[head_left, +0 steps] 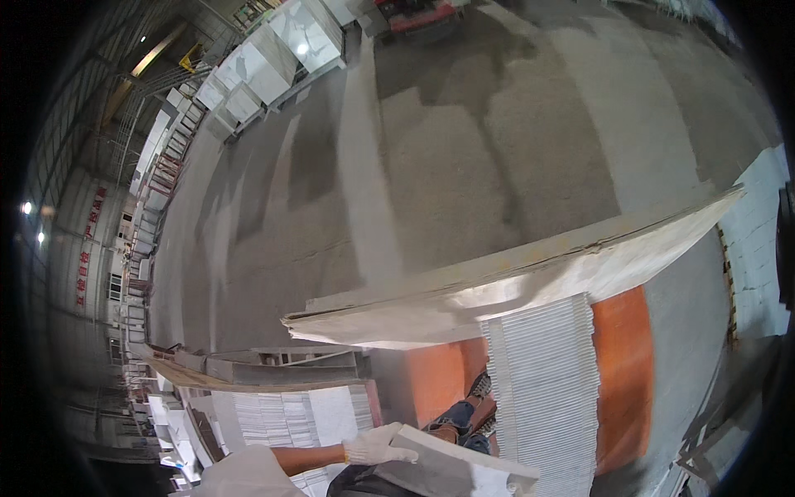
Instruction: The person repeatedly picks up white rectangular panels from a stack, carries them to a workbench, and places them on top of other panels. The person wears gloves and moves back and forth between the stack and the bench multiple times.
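My left hand (379,446), in a white knit glove, is closed on the upper left corner of a pale flat slab (468,465). That slab is held tilted in front of my body, and its lower part runs out of the picture. My right hand cannot be seen. Below and beyond the slab, my shoes (480,396) and jeans show. Just to the right of my feet stands a long stack of thin pale tiles (542,373), their edges forming ridges. Left of my arm lie rows of white tiles (277,422).
A long pale board (530,290) stands across in front of me. Orange panels (623,373) flank the tile stack. A wooden-edged crate (265,373) is at the left. Large marble-patterned slabs (306,37) and a red machine (418,16) stand far off on the grey floor (464,157).
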